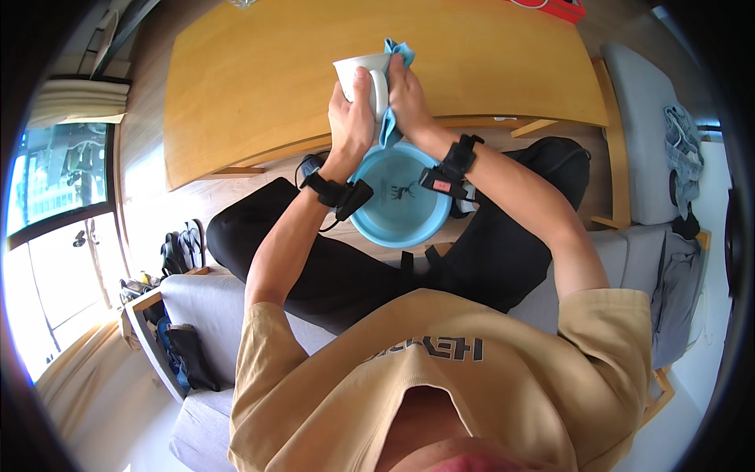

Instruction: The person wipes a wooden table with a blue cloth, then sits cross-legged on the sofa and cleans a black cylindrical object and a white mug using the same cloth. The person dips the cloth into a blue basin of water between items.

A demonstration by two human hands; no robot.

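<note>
A white mug (366,66) with a handle is held up over the near edge of the wooden table, tilted on its side. My left hand (351,118) wraps round it from the left, thumb along its wall. On the other side my right hand (407,98) presses a light blue cloth (399,52) against the mug, and one end of the cloth hangs below that hand. The mug's inside is hidden. Beneath my wrists stands a light blue basin (403,234) between my legs, with a dark figure visible at its bottom.
The long wooden table (259,86) stretches ahead. A red box (560,8) lies at its far right. I sit on a grey sofa (206,303). Clothes (683,145) hang over the sofa at right, and slippers (185,248) stand at left. Each wrist carries a black strapped device with a cable.
</note>
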